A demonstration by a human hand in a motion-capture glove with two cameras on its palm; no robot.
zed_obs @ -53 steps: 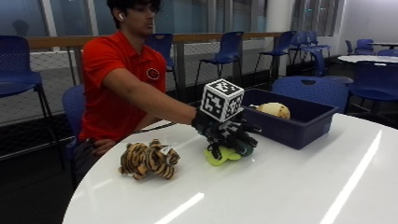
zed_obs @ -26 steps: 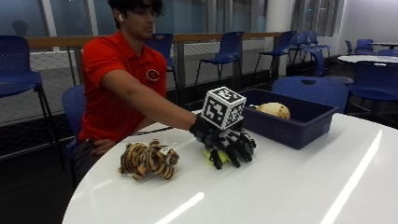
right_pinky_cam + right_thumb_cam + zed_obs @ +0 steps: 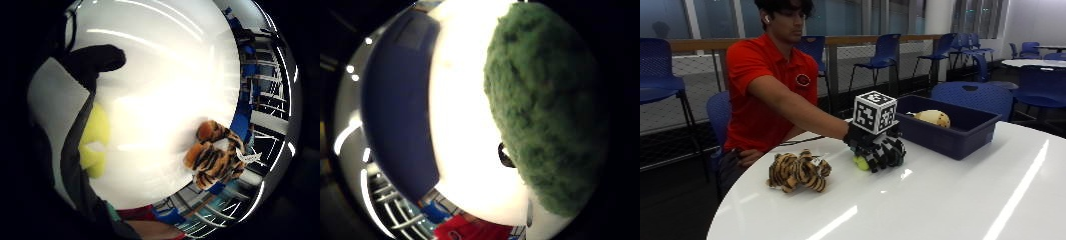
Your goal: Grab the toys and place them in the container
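Observation:
My gloved right hand (image 3: pixel 878 149) is curled over a small yellow-green plush toy (image 3: pixel 860 163) at the white table (image 3: pixel 939 200), just in front of the blue container (image 3: pixel 958 136). The toy's green fur (image 3: pixel 545 110) fills much of the thumb side palm view, and its yellow-green edge (image 3: pixel 95 135) shows beside the glove's finger (image 3: pixel 95 60). I cannot tell whether the toy touches the table. A striped tiger plush (image 3: pixel 798 171) lies on the table nearer the person, apart from the hand, also visible as the tiger (image 3: pixel 215 155). A pale yellow toy (image 3: pixel 933 118) sits inside the container.
The container's dark blue wall (image 3: pixel 402 100) stands close beside the hand. The round table's edge runs just behind the tiger. The person's bare left hand (image 3: pixel 750 156) rests below the table edge. Blue chairs (image 3: pixel 973 95) stand behind the table.
The gloved fingers have curled in round the yellow-green toy. The hand stays at about the same spot in front of the container. The tiger has not moved.

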